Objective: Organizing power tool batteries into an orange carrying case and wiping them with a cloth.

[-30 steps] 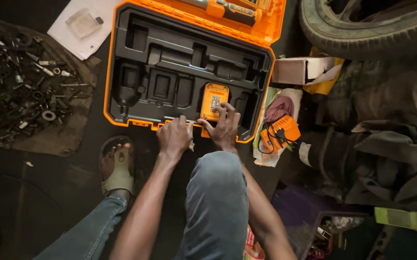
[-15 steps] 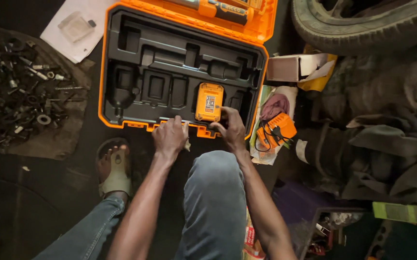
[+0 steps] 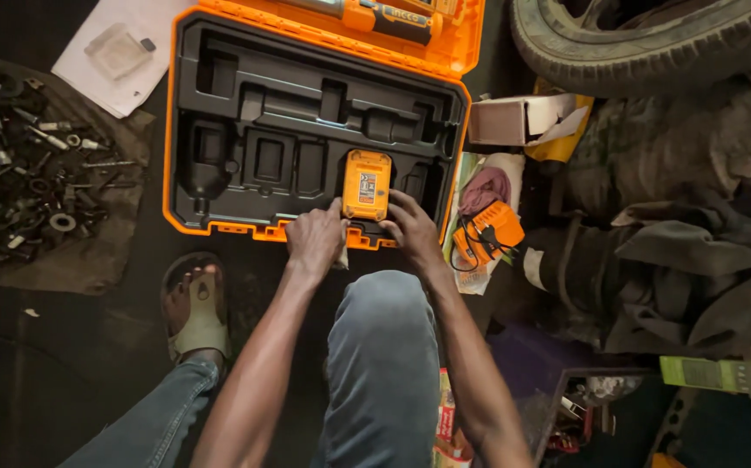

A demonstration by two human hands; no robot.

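Both hands are down at the near edge of the open orange tool case [image 3: 187, 227], its black moulded insert full of shaped recesses. The orange battery pack [image 3: 367, 184] sits upright in a slot at the front right of that insert, label facing up. The left hand [image 3: 315, 238] rests on the case's front rim, fingers curled loosely and one fingertip just touching the pack's lower left corner. The right hand [image 3: 414, 229] flanks the pack on the other side, fingers spread and touching its lower right edge; neither hand is clamped around it, more a light steadying from both sides. In the raised lid lies an orange and black power tool [image 3: 375, 16]. Just right of the case, an orange charger [image 3: 490, 234] with its black cable bundled lies on some printed paper. A small open cardboard box [image 3: 514, 118] sits beyond it, and a tyre [image 3: 644, 43] curves across the top right. Off to the left, a heap of bolts and nuts [image 3: 25, 178] covers a cloth, with a white sheet [image 3: 124, 61] above it. A sandalled foot [image 3: 195, 305] is planted near the case's left corner.
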